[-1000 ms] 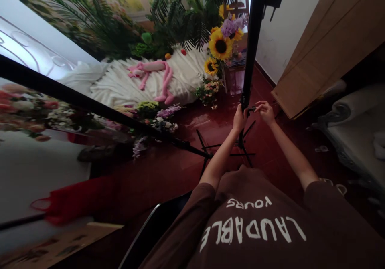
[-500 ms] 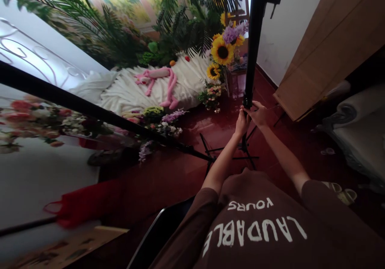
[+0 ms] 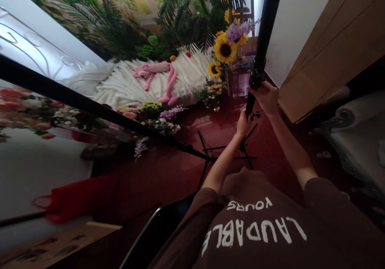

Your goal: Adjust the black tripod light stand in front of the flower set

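A black stand pole rises in front of me from folding tripod legs on the dark red floor. My left hand is wrapped round the lower section of the pole, just beside a small locking knob. My right hand grips the pole higher up, below a thicker black collar. Both arms reach forward over my brown printed shirt.
A second black pole slants across the left. Beyond lie a white cloth with a pink plush toy, sunflowers, palm leaves and loose flowers. A wooden board leans at right. A red bag sits at left, a chair close below.
My right hand has left the knob area and slid up the pole to grip it higher. The upper pole now leans more to the right. My left hand stays low on the pole.
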Demonstrator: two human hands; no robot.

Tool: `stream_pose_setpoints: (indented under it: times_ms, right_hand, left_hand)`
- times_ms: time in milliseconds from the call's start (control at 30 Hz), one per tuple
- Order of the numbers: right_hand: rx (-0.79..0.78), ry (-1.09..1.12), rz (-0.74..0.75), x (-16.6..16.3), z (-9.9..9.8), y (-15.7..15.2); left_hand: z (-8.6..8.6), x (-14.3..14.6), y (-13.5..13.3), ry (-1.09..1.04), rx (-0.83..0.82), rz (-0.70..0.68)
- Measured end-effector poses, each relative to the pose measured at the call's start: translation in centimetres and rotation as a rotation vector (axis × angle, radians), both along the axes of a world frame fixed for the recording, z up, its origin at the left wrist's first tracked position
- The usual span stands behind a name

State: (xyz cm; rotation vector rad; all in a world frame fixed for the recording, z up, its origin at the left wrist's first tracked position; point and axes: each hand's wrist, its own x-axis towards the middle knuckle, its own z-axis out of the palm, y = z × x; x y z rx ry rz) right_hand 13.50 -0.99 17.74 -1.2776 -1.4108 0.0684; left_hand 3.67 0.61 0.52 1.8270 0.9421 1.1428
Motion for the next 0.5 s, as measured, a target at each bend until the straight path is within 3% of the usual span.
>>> stream_pose_setpoints:
  times_ms: [133, 300, 400, 500]
  right_hand:
    - [-0.15, 0.029, 0.069, 1.6, -2.2, -1.7]
    - [-0.427, -0.182, 0.117, 4.6, -7.3, -5.2]
    - [-0.494, -0.221, 0.151, 5.5, -10.1, -6.3]
    - [-0.508, -0.177, 0.182, 5.7, -11.7, -6.4]
  left_hand:
    - [0.0, 0.0, -0.1, -0.002, -0.004, 0.01]
    - [-0.1, 0.1, -0.1, -0.001, 0.009, 0.012]
    - [-0.1, 0.2, -0.1, 0.001, 0.0, 0.024]
    - [-0.2, 0.3, 0.0, -0.013, -0.007, 0.031]
